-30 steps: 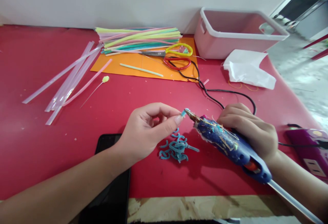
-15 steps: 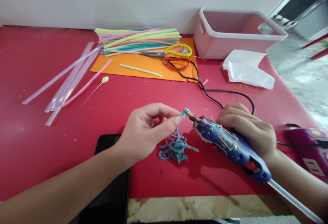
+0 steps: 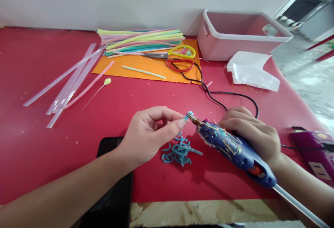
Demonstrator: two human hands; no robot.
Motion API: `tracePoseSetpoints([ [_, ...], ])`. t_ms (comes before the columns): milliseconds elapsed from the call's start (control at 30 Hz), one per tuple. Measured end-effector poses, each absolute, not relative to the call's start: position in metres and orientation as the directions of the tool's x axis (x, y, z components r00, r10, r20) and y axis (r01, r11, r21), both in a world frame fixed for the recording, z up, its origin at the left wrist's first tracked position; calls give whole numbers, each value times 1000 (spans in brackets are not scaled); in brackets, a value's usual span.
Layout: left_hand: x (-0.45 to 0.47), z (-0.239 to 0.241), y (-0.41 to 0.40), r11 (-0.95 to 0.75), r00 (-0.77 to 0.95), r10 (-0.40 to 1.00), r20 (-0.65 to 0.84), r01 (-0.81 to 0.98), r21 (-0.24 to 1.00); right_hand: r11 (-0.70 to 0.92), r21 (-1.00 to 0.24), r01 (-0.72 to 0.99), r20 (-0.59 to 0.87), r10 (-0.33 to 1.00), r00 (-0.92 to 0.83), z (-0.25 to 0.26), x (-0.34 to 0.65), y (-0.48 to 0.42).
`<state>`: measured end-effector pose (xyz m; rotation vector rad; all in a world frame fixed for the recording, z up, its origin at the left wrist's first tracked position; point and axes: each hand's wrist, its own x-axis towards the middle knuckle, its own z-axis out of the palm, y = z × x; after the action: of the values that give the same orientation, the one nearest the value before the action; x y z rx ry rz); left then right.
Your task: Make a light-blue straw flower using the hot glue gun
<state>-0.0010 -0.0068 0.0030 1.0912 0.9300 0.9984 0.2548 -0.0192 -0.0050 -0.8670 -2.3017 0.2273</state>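
Note:
Between thumb and forefinger, my left hand [image 3: 152, 134] pinches a small piece of light blue pipe cleaner [image 3: 190, 113]. My right hand [image 3: 253, 134] is wrapped around a blue hot glue gun [image 3: 224, 141], its body smeared with dried glue and bits of fluff. The gun's metal nozzle [image 3: 193, 119] meets the blue piece at my left fingertips; whether glue is coming out cannot be made out. A clear glue stick [image 3: 297, 203] juts from the gun's rear. Under my hands lies a small heap of curled blue pipe cleaner pieces [image 3: 180, 151].
A black phone [image 3: 112, 193] lies beneath my left forearm. Behind are scissors [image 3: 180, 59], bundled pipe cleaners [image 3: 143, 42] on orange card [image 3: 114, 68], and clear glue sticks [image 3: 70, 78]. A pink bin [image 3: 235, 45], white paper [image 3: 250, 71], black cord [image 3: 229, 92] and purple power strip [image 3: 313, 151] occupy the right.
Almost nothing differs. Both hands, the glue gun and the blue piece hold nearly the same position, with only a very slight shift of the whole view.

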Motion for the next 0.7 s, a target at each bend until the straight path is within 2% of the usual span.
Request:
tracePoseSetpoints([
  [333,0,7,-6,179,282,951,-126,-169,969,788,-375,489,534,614,-581,-5,255,-21],
  [700,2,6,-6,192,278,951,-134,-193,962,771,-346,534,542,629,-557,-6,255,-21],
])
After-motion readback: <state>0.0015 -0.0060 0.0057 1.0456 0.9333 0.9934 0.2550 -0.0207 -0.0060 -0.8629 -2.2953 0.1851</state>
